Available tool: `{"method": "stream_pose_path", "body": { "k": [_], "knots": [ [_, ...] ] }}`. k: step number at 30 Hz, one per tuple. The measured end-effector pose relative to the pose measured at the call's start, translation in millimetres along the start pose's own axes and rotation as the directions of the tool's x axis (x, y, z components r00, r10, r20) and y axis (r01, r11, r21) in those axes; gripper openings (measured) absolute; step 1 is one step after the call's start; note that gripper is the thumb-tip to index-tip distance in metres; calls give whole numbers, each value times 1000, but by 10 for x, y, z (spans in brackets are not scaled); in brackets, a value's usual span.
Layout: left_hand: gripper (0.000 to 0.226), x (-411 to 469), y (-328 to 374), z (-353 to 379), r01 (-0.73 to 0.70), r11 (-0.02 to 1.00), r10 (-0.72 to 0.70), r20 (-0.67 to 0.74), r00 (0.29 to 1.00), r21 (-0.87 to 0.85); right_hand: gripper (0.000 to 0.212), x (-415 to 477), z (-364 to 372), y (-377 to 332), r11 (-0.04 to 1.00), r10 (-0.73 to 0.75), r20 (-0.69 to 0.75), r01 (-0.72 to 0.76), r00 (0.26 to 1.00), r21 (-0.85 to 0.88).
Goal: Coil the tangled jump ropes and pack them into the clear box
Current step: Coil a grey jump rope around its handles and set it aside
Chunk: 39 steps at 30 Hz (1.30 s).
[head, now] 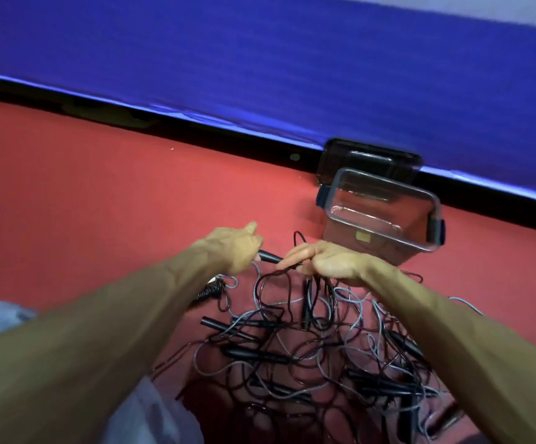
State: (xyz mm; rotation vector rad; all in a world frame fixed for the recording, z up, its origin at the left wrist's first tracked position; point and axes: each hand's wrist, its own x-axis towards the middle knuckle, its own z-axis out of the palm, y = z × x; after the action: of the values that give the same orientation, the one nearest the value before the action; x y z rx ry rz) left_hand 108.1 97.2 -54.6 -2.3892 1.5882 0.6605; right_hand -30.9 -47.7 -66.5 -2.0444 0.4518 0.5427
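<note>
A tangle of black and grey jump ropes (308,354) with several black handles lies on the red floor in front of me. My left hand (234,248) grips one black handle (270,257) above the pile. My right hand (327,261) holds loops of black rope just to the right of that handle, with strands hanging down into the tangle. The clear box (385,216) with dark side clips stands open and empty just beyond my right hand.
The box's dark lid (366,165) leans against the blue wall padding (292,59) behind the box. A black skirting strip runs along the wall's foot. Light cloth (151,418) lies at the lower left. Bare red floor (84,193) stretches to the left.
</note>
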Motion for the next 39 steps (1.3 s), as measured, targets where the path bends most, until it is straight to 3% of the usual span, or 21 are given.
{"method": "stream_pose_path", "body": {
  "k": [4,7,9,12,16,18,20,21,24,27,29,32,35,39],
  "knots": [
    [13,-384,310,-368,84,996,-85,-89,992,-19,50,-433,-74,-253,998,-12,-48,9,999,-66],
    [26,-681,613,-658,148,979,-177,-231,957,-141,41,-770,-156,-422,996,-87,-259,86,962,-14],
    [31,-805,729,-758,161,955,-235,-300,924,-251,31,-854,-222,-441,988,-136,-440,155,888,8],
    [27,-1050,894,-901,96,898,-281,-390,877,-430,25,-1079,-270,-434,966,-240,-653,243,719,-88],
    [32,-1188,1007,-1043,-14,831,-299,-467,832,-557,10,-1198,-312,-449,950,-293,-739,275,607,-150],
    [39,-1141,1047,-1138,-137,655,-328,-443,834,-743,8,-1224,-404,-478,941,-231,-795,338,561,-35],
    [38,-1115,1072,-1237,-263,343,-372,-388,843,-902,7,-1233,-458,-489,928,-148,-794,361,590,96],
    [35,-1118,1096,-1287,-301,259,-372,-383,846,-918,10,-1227,-457,-472,927,-129,-780,354,613,125],
    [33,-1126,1198,-1349,-379,191,-341,-424,839,-905,19,-1181,-372,-394,957,-114,-697,266,708,114],
    [41,-1069,1268,-1354,-477,98,-358,-478,802,-874,24,-1219,-252,-341,996,-75,-580,31,811,-85],
    [47,-1011,1287,-1335,-492,111,-336,-498,799,-864,25,-1316,-203,-320,1000,-27,-536,26,844,-10],
    [61,-897,1273,-1232,-426,189,-279,-464,841,-885,20,-1537,-234,-322,909,105,-501,122,859,399],
    [56,-835,1271,-1127,-310,361,-172,-390,905,-879,22,-1754,-330,-419,754,193,-592,267,783,600],
    [22,-764,1318,-1021,-248,488,-80,-326,942,-837,25,-1947,-467,-657,561,251,-702,490,667,667]
  ]
}}
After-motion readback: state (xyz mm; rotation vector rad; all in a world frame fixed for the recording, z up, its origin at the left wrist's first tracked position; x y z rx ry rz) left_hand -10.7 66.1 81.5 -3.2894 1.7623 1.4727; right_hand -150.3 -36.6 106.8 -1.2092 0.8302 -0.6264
